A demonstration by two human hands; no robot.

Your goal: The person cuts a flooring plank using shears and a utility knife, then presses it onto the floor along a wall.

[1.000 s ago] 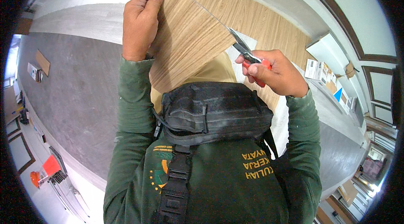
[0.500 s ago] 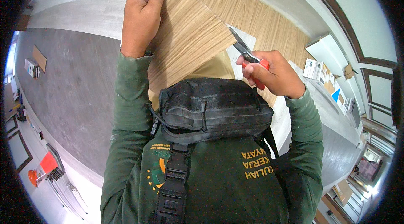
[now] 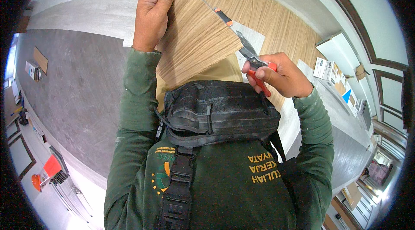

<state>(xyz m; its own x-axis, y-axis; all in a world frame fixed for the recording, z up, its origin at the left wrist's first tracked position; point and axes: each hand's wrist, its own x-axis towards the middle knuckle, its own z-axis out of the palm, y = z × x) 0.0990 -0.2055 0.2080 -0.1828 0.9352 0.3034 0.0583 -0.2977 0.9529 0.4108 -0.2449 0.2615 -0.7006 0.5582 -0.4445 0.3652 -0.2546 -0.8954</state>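
Observation:
My left hand [image 3: 150,18] grips the upper left edge of a wood-grain plank piece [image 3: 192,35], thumb on top. My right hand [image 3: 280,74] is closed on red-handled metal shears [image 3: 248,50], whose blades meet the plank's right corner. An orange and black tool [image 3: 222,16] shows just past the plank's upper right edge, partly hidden. A black bag [image 3: 220,109] is strapped across my front, above my tan trousers [image 3: 216,68].
Wood-grain flooring [image 3: 281,18] and pale sheets lie ahead. A grey floor [image 3: 73,100] spans the left, with a small board [image 3: 40,59]. Boxes [image 3: 324,70] line the wall at right. An orange helmet [image 3: 36,182] and red object [image 3: 52,165] are at lower left.
My left hand and the plank have shifted slightly right. The red lower handle now angles further down in my right hand. The orange and black tool has come into view past the plank's edge.

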